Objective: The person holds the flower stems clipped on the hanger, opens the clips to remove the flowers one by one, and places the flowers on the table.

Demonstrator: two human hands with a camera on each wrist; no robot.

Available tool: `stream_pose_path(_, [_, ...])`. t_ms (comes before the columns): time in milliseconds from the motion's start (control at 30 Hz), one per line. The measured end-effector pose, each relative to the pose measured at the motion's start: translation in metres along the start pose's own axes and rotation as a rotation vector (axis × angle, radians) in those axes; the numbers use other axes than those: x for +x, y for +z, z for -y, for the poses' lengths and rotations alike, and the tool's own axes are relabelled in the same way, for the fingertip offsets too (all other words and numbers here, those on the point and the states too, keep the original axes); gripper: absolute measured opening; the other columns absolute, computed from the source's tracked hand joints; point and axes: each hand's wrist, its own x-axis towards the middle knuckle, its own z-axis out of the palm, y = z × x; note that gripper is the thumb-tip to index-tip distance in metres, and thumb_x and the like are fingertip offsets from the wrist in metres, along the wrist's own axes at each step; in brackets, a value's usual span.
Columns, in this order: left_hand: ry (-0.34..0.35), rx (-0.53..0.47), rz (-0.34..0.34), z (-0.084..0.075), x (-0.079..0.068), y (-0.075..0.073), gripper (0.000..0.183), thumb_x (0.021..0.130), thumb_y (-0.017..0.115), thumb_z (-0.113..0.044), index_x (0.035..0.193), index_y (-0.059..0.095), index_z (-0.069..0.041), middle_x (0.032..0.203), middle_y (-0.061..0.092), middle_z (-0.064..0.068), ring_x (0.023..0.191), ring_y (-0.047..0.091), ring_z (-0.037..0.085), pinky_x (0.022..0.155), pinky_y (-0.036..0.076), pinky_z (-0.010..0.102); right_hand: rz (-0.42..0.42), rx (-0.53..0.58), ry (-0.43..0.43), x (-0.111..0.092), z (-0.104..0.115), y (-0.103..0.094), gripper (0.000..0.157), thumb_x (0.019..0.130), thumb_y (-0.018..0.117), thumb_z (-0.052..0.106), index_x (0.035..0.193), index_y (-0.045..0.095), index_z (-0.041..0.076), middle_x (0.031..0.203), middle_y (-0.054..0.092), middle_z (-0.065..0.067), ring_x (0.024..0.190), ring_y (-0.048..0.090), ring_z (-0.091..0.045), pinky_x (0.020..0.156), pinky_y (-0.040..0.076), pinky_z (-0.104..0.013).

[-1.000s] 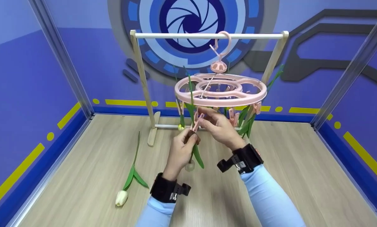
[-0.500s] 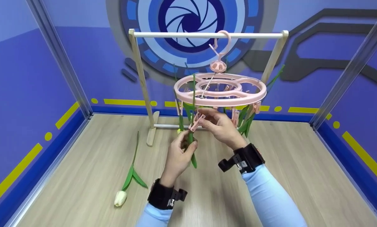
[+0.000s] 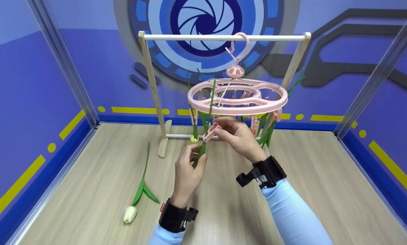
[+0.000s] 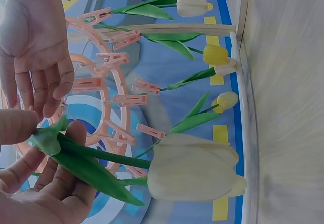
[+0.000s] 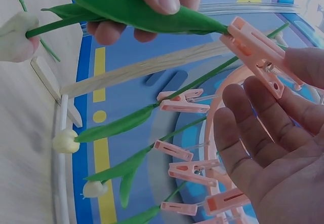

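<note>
My left hand (image 3: 189, 173) holds an artificial white tulip (image 4: 192, 168) bloom down, its fingers and thumb around the leaves and stem. In the right wrist view, the stem top meets the jaws of a pink clothespin (image 5: 255, 57), just above the leaf. My right hand (image 3: 239, 137) pinches that clothespin between thumb and fingers. Above both hands, the pink oval clip hanger (image 3: 239, 110) hangs by its hook from a rod. Several other tulips hang bloom down from its clips, among them a yellow one (image 4: 215, 54). In the head view, the left hand hides the held bloom.
A wooden stand (image 3: 150, 78) with a white top rod (image 3: 189, 37) carries the hanger. Another white tulip (image 3: 130, 214) lies on the wooden table (image 3: 97, 190), left of my left hand. Patterned blue walls (image 3: 87, 68) enclose the back and sides.
My left hand has shifted slightly left and down, with the tulip's leaves turning in its fingers. The clothespin has tilted further over, while my right hand stays nearly in place.
</note>
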Motion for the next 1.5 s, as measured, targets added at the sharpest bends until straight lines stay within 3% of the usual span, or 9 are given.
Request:
stream_pose_path(167, [0.058,0.028,-0.033,0.0013,-0.0008,0.0004,0.025,0.097,0.069,-0.002,0.121,0.065,0.002,0.108,0.067,0.012,0.093,0.067,0.025,0.079,0.058,0.039,0.000,0.012,0.022,0.0006,0.0020,0.0009,0.039,0.104,0.059,0.007,0.138,0.055,-0.011,0.125,0.065,-0.024,0.109,0.068,-0.017,0.093,0.058,-0.033])
stream_pose_path(367, [0.111,0.044,-0.065,0.0037,-0.0007,0.0015,0.021,0.099,0.067,-0.002,0.119,0.068,0.002,0.104,0.067,0.011,0.084,0.068,0.021,0.072,0.058,0.032,-0.006,0.011,0.020,0.0013,0.0039,0.0008,0.038,0.104,0.059,0.007,0.137,0.055,-0.012,0.125,0.065,-0.025,0.107,0.068,-0.016,0.094,0.058,-0.036])
stream_pose_path(500, [0.120,0.058,-0.089,0.0045,-0.0011,0.0013,0.019,0.099,0.067,-0.002,0.117,0.070,0.001,0.101,0.065,0.009,0.079,0.067,0.019,0.069,0.057,0.029,-0.006,0.011,0.011,0.0006,0.0036,0.0009,0.036,0.104,0.059,0.007,0.135,0.057,-0.011,0.123,0.066,-0.024,0.106,0.069,-0.015,0.095,0.057,-0.039])
stream_pose_path(667, [0.141,0.089,-0.138,0.0035,-0.0005,-0.0005,0.017,0.095,0.071,-0.002,0.112,0.072,0.000,0.098,0.065,0.008,0.077,0.065,0.019,0.064,0.056,0.035,-0.011,-0.004,0.005,0.0003,0.0033,0.0025,0.035,0.104,0.059,0.006,0.134,0.058,-0.012,0.122,0.067,-0.025,0.104,0.070,-0.015,0.092,0.058,-0.037])
stream_pose_path(867, [0.143,0.094,-0.152,0.0013,0.0003,-0.0016,0.018,0.091,0.078,-0.008,0.107,0.073,0.000,0.098,0.066,0.009,0.075,0.064,0.017,0.064,0.054,0.028,-0.026,-0.020,0.016,-0.0008,0.0052,0.0033,0.035,0.104,0.058,0.006,0.133,0.058,-0.014,0.121,0.067,-0.026,0.105,0.071,-0.026,0.093,0.058,-0.047])
stream_pose_path(1033, [0.144,0.099,-0.147,0.0013,-0.0004,-0.0014,0.016,0.091,0.078,-0.006,0.106,0.074,-0.001,0.095,0.066,0.007,0.075,0.062,0.015,0.063,0.053,0.027,-0.025,-0.036,0.021,-0.0004,0.0060,0.0034,0.035,0.105,0.058,0.007,0.133,0.058,-0.014,0.119,0.068,-0.026,0.103,0.071,-0.037,0.089,0.060,-0.041])
stream_pose_path(1267, [0.181,0.102,-0.152,0.0022,-0.0001,-0.0014,0.013,0.092,0.076,-0.003,0.105,0.074,0.000,0.093,0.067,0.006,0.076,0.063,0.015,0.064,0.055,0.029,-0.016,-0.059,0.031,0.0008,0.0049,0.0013,0.034,0.105,0.058,0.007,0.132,0.059,-0.014,0.118,0.069,-0.026,0.102,0.071,-0.038,0.088,0.060,-0.040])
stream_pose_path(1500, [0.171,0.090,-0.142,0.0043,0.0005,-0.0010,0.010,0.094,0.075,-0.005,0.104,0.074,-0.001,0.092,0.069,0.005,0.076,0.065,0.015,0.065,0.057,0.034,-0.009,-0.113,0.007,0.0003,0.0048,-0.0011,0.029,0.104,0.059,0.009,0.126,0.064,-0.010,0.112,0.071,-0.022,0.095,0.071,-0.035,0.079,0.057,-0.027])
